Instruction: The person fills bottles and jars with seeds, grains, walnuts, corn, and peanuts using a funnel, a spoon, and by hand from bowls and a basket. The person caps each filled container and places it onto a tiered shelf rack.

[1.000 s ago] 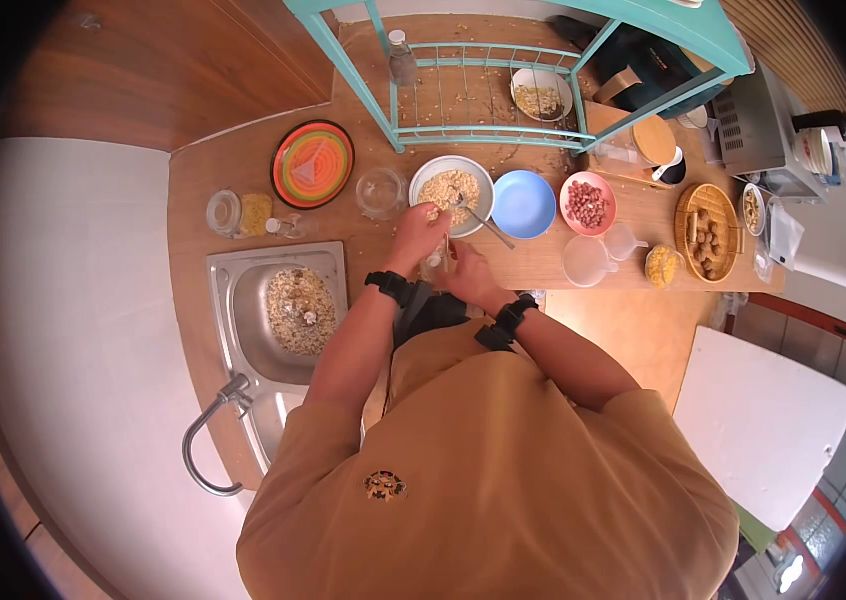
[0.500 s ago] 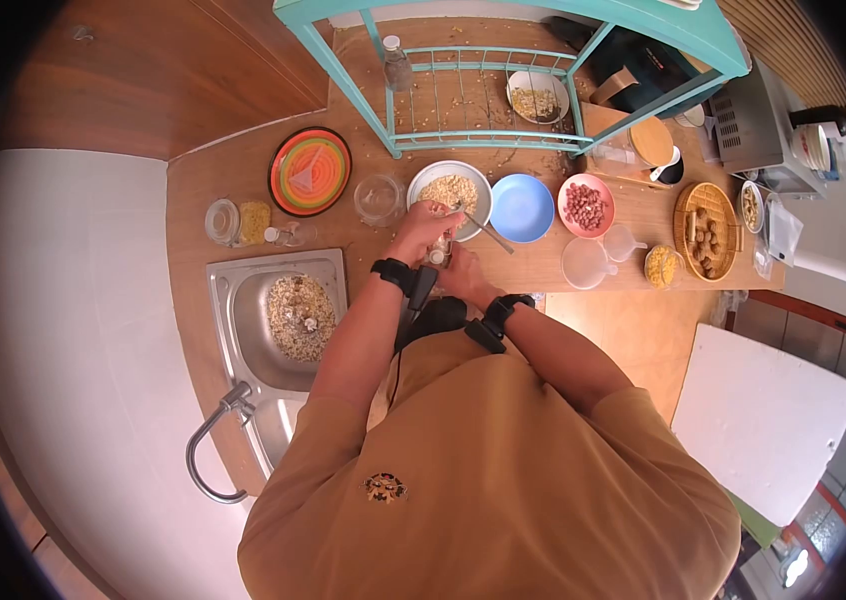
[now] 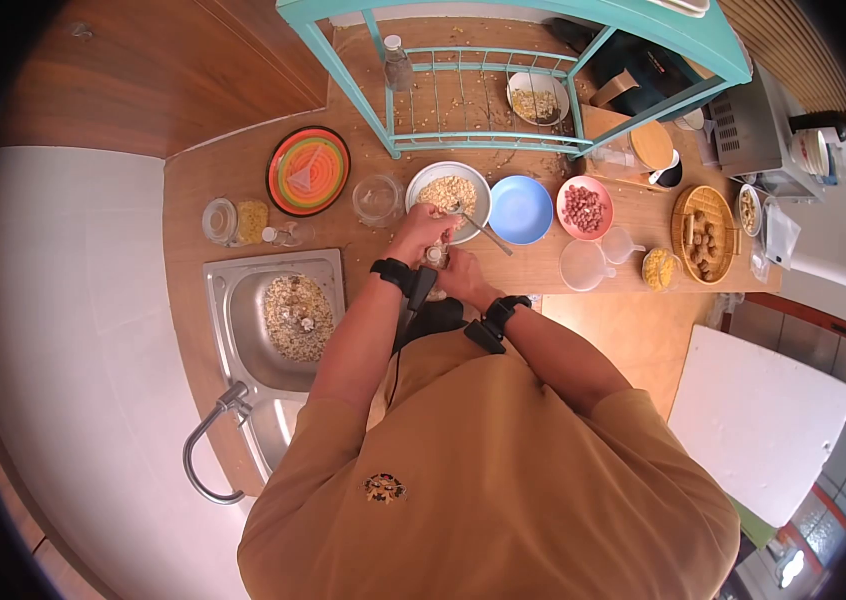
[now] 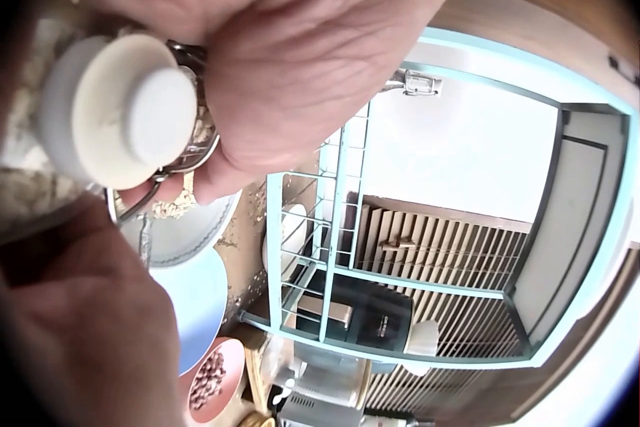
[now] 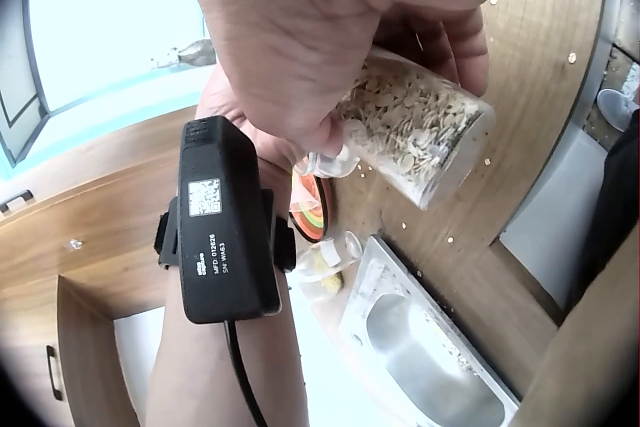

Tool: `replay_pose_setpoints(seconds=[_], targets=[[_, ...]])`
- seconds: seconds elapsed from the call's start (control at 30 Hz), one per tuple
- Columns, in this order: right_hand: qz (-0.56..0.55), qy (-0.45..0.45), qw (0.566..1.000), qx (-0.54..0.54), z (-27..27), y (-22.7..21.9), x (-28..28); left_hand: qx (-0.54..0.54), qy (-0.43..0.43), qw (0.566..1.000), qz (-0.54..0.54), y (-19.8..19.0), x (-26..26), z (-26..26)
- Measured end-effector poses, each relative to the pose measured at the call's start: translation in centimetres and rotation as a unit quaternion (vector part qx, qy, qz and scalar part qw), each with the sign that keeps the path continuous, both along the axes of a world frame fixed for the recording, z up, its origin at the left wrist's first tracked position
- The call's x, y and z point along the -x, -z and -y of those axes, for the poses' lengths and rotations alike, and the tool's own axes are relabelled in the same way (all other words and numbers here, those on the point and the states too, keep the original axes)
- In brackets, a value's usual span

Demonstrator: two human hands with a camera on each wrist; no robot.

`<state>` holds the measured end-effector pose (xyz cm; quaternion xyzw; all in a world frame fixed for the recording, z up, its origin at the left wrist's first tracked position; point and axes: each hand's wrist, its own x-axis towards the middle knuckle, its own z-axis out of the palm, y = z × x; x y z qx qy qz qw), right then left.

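1. We see a clear, smooth-sided bottle [image 5: 408, 132] of pale, ragged oat flakes, with a rounded white stopper [image 4: 160, 117] and thin wire clasp [image 4: 200, 159].
2. The right grip [image 3: 466, 276] is wrapped round the bottle; its base juts past the fingers.
3. We find the left grip [image 3: 421, 232] pinching the wire clasp, beside the stopper.

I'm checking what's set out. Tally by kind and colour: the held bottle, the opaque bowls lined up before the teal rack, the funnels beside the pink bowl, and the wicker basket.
Held bottle: 1
White bowl: 1
Blue bowl: 1
Pink bowl: 1
Funnels: 2
Wicker basket: 1
Total: 7
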<state>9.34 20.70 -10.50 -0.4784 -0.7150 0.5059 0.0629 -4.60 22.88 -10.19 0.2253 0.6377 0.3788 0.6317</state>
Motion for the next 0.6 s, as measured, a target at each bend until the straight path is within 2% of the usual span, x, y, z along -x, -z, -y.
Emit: replay_pose_setpoints(seconds=[0.27, 0.37, 0.47, 0.6], targets=[[-0.004, -0.009, 0.999, 0.033, 0.1, 0.8, 0.0, 0.005, 0.008, 1.0, -0.002, 0.2, -0.1, 0.2], [-0.001, -0.003, 1.0, -0.007, 0.1, 0.7, 0.0, -0.006, -0.019, 0.999, -0.03, 0.4, -0.4, 0.5], [-0.011, -0.008, 1.0, 0.007, 0.1, -0.4, -0.3, -0.047, -0.005, 0.995, -0.092, 0.4, -0.5, 1.0], [-0.034, -0.004, 0.998, -0.052, 0.4, -0.2, -0.2, -0.137, -0.02, 0.98, -0.142, -0.2, -0.7, 1.7]])
